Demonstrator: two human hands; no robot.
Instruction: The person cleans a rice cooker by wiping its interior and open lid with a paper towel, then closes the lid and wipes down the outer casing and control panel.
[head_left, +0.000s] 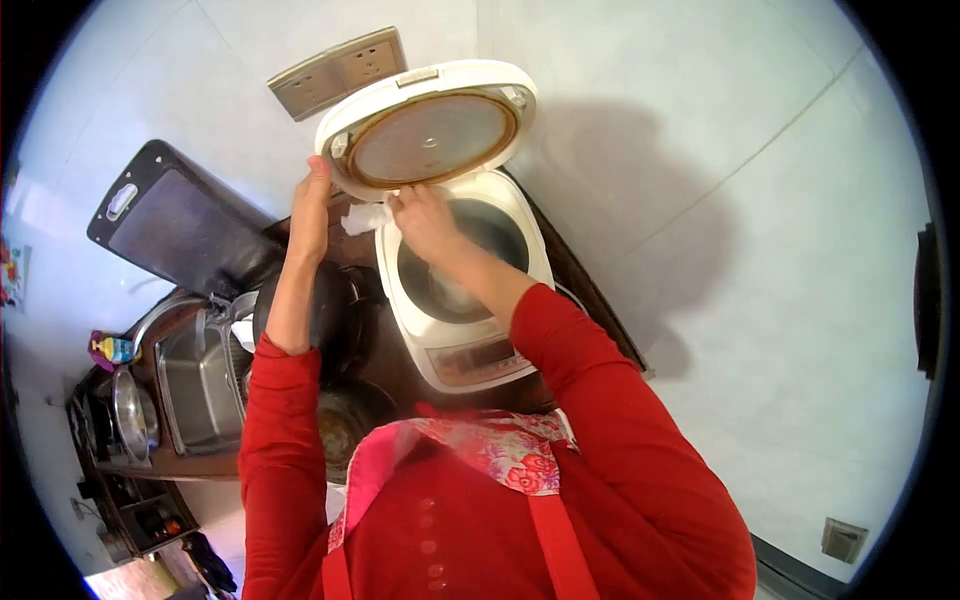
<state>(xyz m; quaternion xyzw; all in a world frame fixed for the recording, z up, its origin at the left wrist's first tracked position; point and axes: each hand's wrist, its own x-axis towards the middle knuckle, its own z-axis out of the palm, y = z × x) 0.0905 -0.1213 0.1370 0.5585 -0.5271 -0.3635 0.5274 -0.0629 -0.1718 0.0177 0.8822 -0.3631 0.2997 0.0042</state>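
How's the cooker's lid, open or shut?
Open: the lid stands raised over the back of the cooker, its underside showing, and the inside can be seen.

A kitchen, steel sink (205, 385), rice cooker (425, 331), dark chopping board (180, 228), wall sockets (338, 73)

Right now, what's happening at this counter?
A person has the rice cooker open. Their left hand is at the edge of the raised lid. Their right hand holds a white cloth or tissue near the hinge. The lid's inside shows a brownish ring.
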